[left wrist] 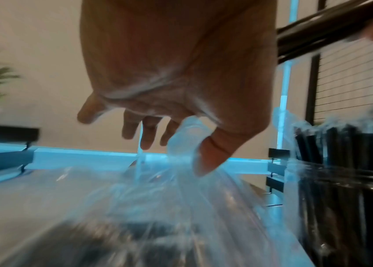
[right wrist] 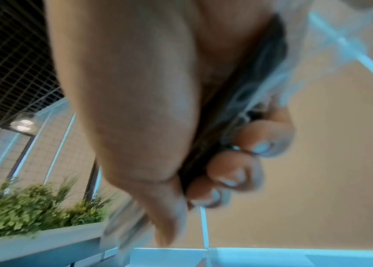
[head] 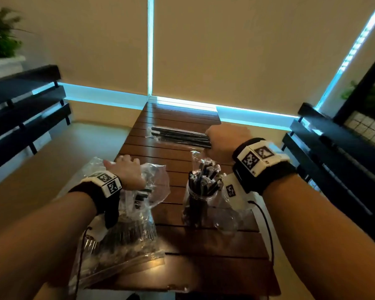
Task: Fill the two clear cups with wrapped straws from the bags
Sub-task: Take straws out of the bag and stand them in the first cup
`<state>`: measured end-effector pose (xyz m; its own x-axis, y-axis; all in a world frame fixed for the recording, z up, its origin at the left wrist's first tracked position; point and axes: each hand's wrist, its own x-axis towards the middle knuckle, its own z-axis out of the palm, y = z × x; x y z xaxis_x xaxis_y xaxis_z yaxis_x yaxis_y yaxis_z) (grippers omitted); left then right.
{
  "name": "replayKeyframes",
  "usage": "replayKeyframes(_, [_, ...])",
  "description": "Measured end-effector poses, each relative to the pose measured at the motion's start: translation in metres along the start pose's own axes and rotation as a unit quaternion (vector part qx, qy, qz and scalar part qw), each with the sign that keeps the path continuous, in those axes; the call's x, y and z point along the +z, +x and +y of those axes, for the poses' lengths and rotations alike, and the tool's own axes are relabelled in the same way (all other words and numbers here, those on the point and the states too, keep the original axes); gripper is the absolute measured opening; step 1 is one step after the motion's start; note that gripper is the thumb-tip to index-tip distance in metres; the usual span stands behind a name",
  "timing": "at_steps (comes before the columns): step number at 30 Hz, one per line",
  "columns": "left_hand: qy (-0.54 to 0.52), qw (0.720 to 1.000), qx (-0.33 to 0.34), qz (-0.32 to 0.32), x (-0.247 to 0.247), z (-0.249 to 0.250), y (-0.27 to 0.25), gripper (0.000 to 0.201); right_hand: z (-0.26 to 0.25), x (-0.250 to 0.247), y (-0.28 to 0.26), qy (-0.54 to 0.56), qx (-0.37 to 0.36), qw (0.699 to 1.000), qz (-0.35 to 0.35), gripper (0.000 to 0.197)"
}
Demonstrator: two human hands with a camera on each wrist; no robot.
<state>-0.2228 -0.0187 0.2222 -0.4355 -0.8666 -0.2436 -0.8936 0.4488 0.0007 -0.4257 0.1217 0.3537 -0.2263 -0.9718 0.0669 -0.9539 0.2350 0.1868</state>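
Note:
My left hand [head: 122, 162] pinches the top of a clear plastic bag [head: 126, 230] of black wrapped straws at the table's front left; the film runs between thumb and fingers [left wrist: 149, 133]. Raised over the middle of the table, my right hand [head: 217, 140] grips a bundle of black wrapped straws [head: 180, 136] that sticks out to the left, its fingers [right wrist: 233, 169] curled round it. Below that hand stands a clear cup [head: 200, 202] packed with upright straws, also seen as the cup [left wrist: 345, 180]. A second clear cup [head: 226, 220] beside it is partly hidden by my wrist camera.
The slatted wooden table [head: 182, 169] is narrow and runs away from me to a blind-covered window. Dark benches [head: 24, 109] flank both sides. Planters with green plants [right wrist: 28, 207] stand at the left and right.

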Motion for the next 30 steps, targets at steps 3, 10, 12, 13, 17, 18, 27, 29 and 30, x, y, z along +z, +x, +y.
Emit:
replayKeyframes(3, [-0.071,0.987,0.093,0.108,-0.024,0.023,-0.006,0.094,0.000,0.025,0.000,0.099,0.032,0.991,0.081,0.027])
replayKeyframes(10, [-0.731,0.644,0.225,0.004,-0.090,0.062,-0.036,0.049,-0.038,0.073,-0.001,0.237,0.068,0.956,0.159,0.033])
replayKeyframes(12, [-0.813,0.561,0.154,0.027,-0.098,0.072,-0.034,0.041,-0.051,0.074,0.000,0.255,0.057,0.950,0.169,0.036])
replayKeyframes(13, [-0.833,0.537,0.124,0.045,-0.104,0.077,-0.034,0.032,-0.056,0.073,0.000,0.267,0.050,0.947,0.175,0.037])
replayKeyframes(17, [-0.808,0.543,0.151,0.170,-0.131,0.088,-0.047,0.028,-0.059,0.065,0.006,0.322,0.024,0.929,0.182,0.046])
replayKeyframes(18, [-0.788,0.551,0.187,0.201,-0.137,0.088,-0.052,0.030,-0.057,0.063,0.008,0.332,0.032,0.928,0.167,0.046])
replayKeyframes(27, [-0.651,0.596,0.350,0.314,-0.162,0.098,-0.079,0.030,-0.042,0.057,0.013,0.524,0.070,0.849,-0.012,0.030])
replayKeyframes(29, [-0.642,0.602,0.352,0.319,-0.162,0.099,-0.080,0.030,-0.043,0.055,0.011,0.574,0.065,0.816,-0.006,0.025])
replayKeyframes(30, [-0.640,0.603,0.351,0.321,-0.161,0.098,-0.080,0.030,-0.043,0.055,0.012,0.590,0.063,0.805,-0.005,0.024])
